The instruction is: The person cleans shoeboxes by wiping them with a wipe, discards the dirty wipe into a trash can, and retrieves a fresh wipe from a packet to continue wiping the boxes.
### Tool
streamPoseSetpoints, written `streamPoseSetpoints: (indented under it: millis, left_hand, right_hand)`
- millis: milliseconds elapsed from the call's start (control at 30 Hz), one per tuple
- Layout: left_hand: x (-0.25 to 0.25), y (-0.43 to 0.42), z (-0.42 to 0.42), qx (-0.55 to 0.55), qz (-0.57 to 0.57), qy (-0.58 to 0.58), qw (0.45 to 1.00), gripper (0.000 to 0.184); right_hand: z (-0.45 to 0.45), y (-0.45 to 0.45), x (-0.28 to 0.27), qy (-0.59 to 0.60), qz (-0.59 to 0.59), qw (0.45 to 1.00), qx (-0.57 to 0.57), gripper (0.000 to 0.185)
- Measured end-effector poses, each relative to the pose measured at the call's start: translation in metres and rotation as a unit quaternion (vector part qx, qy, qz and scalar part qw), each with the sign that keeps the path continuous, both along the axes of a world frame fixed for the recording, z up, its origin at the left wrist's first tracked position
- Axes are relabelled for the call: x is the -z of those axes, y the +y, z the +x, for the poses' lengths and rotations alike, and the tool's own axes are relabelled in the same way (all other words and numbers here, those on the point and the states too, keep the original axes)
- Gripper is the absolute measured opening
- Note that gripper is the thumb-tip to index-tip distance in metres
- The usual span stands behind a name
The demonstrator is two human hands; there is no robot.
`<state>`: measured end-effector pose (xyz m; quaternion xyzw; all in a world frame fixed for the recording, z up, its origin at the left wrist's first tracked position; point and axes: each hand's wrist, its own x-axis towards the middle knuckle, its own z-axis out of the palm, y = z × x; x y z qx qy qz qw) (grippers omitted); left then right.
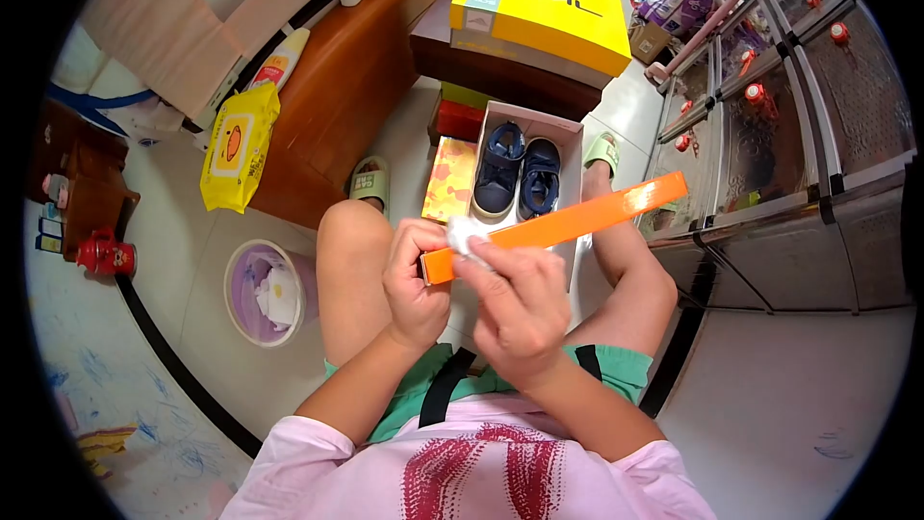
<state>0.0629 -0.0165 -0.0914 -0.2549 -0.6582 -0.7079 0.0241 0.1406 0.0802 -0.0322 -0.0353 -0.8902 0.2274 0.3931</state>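
Observation:
My left hand (417, 289) is closed around the near end of a long orange box lid (606, 210), seen edge-on and slanting up to the right. In my right hand (521, 303), a crumpled white wipe (464, 234) is pinched and pressed against the lid's side close to my left fingers. Just beyond the lid, a pair of navy children's shoes (499, 171) lies in an open shoe box (572, 140) between my feet. The lid hides the near part of that box.
A yellow shoe box (539, 14) rests on a dark box beyond the shoes. A patterned box (449, 179) stands beside them. On the left are a yellow wet-wipe pack (241, 146) on a wooden ledge and a purple bin (231, 294) holding white waste. Cabinets (770, 149) line the right.

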Motion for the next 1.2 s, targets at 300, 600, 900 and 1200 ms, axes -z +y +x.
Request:
streamPoseSetpoints:
  millis: [300, 600, 900, 1200]
  left_hand:
    - [0.001, 0.000, -0.004, 0.018, 0.016, 0.009, 1.000, 0.018]
    - [0.005, -0.001, -0.002, 0.019, 0.025, 0.037, 0.999, 0.014]
    - [0.001, -0.001, -0.002, 0.062, 0.028, 0.012, 0.998, 0.017]
    - [-0.010, -0.004, -0.011, 0.028, 0.028, -0.077, 0.996, 0.012]
  right_hand:
    - [0.024, -0.002, -0.027, -0.003, -0.278, 0.948, -0.153, 0.026]
    - [0.044, 0.028, -0.013, 0.057, -0.493, 0.866, -0.060, 0.024]
    - [0.043, 0.038, -0.015, 0.065, -0.622, 0.752, -0.209, 0.035]
    - [0.046, 0.039, -0.011, 0.078, -0.680, 0.718, -0.129, 0.037]
